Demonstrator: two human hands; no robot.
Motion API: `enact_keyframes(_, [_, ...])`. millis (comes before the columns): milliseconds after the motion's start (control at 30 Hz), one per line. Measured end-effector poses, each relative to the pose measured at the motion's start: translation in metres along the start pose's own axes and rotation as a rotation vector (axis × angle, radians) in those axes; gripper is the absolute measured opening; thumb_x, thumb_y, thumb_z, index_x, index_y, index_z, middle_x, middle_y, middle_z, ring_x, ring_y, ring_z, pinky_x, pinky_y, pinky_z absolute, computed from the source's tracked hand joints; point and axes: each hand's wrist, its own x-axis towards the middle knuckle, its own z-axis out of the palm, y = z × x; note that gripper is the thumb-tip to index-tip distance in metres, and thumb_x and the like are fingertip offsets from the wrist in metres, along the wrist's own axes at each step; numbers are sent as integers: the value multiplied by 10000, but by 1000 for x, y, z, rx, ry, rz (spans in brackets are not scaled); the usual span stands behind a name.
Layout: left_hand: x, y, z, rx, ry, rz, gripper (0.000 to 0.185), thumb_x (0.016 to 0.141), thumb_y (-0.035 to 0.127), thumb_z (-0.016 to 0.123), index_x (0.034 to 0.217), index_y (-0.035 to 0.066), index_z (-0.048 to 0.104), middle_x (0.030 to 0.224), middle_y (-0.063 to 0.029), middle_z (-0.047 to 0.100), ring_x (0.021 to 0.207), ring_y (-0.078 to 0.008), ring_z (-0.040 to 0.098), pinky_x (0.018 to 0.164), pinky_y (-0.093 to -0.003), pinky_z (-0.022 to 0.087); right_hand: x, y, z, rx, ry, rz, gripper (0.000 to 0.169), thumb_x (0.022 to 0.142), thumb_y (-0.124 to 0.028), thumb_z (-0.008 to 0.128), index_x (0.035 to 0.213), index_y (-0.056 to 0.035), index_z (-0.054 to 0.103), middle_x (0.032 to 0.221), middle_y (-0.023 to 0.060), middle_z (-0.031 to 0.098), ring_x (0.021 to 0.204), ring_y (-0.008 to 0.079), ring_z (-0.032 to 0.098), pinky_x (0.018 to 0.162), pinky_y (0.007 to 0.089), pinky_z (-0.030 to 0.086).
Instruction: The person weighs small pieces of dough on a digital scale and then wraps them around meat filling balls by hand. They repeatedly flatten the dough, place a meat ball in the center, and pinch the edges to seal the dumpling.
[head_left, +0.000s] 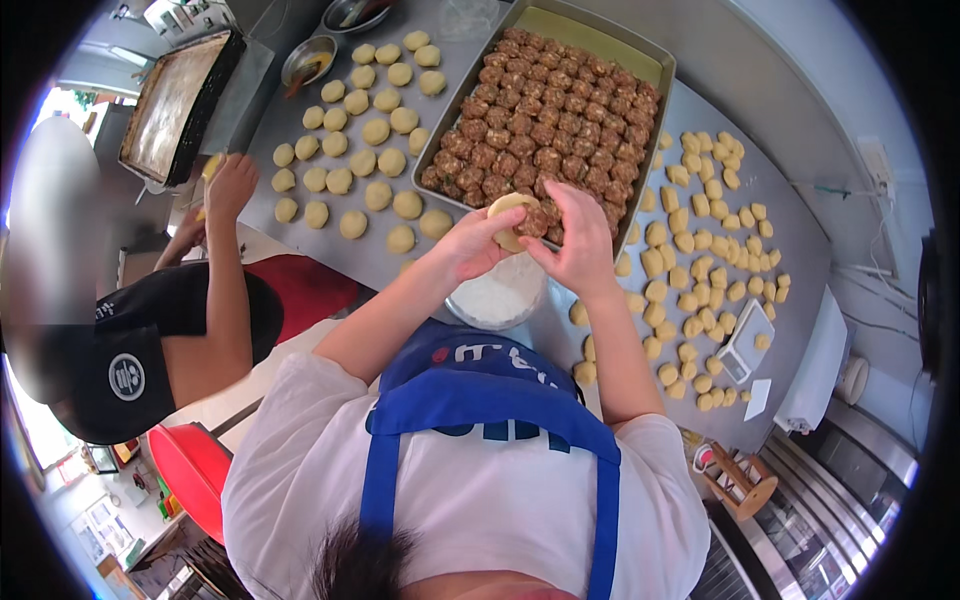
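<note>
My left hand (480, 244) holds a flattened round of dough (510, 217) upright above the near edge of the metal tray (667, 56). A brown filling ball (533, 222) lies against the dough's inner side. Curved beside it is my right hand (574, 240), its thumb near the ball; whether its fingers touch another ball is hard to tell. Rows of filling balls (547, 112) occupy most of the tray. Below my hands stands a bowl of white flour (499, 292). Smooth dough balls (377, 132) lie left of the tray, and cut dough pieces (679, 219) lie to its right.
A co-worker in a dark shirt (161, 367) stands at the left, hands near a dark baking pan (169, 105). Small metal bowls (309, 60) sit at the table's far left. A white scale (748, 341) bears a dough piece at the right. A red container (191, 472) is at lower left.
</note>
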Motion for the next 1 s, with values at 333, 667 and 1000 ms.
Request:
enact_keyframes(333, [-66, -33, 30, -60, -178, -11, 426, 1000, 249, 551, 1351, 17, 479, 1297, -93, 574, 1218, -205, 558, 1056, -361, 448, -66, -65, 28, 522, 238, 376, 613, 695, -337, 836, 1165, -29, 589, 1185, 117, 596, 1105, 275, 575, 953, 381, 456])
enact_keyframes(667, [-93, -43, 48, -130, -150, 120, 391, 1065, 292, 371, 1356, 48, 461, 1332, -83, 530, 1246, -205, 511, 1080, -395, 404, -44, -99, 8, 490, 326, 268, 298, 731, -150, 671, 1011, -49, 686, 1159, 133, 643, 1180, 347, 520, 1031, 444, 385])
enact_keyframes(1000, [-99, -32, 56, -84, -260, 179, 385, 1060, 242, 381, 1396, 55, 407, 1355, -105, 503, 1272, -230, 494, 1078, -414, 406, -37, -96, 5, 501, 285, 296, 333, 808, -164, 555, 1098, -32, 653, 1264, 169, 605, 1235, 352, 505, 1064, 441, 364])
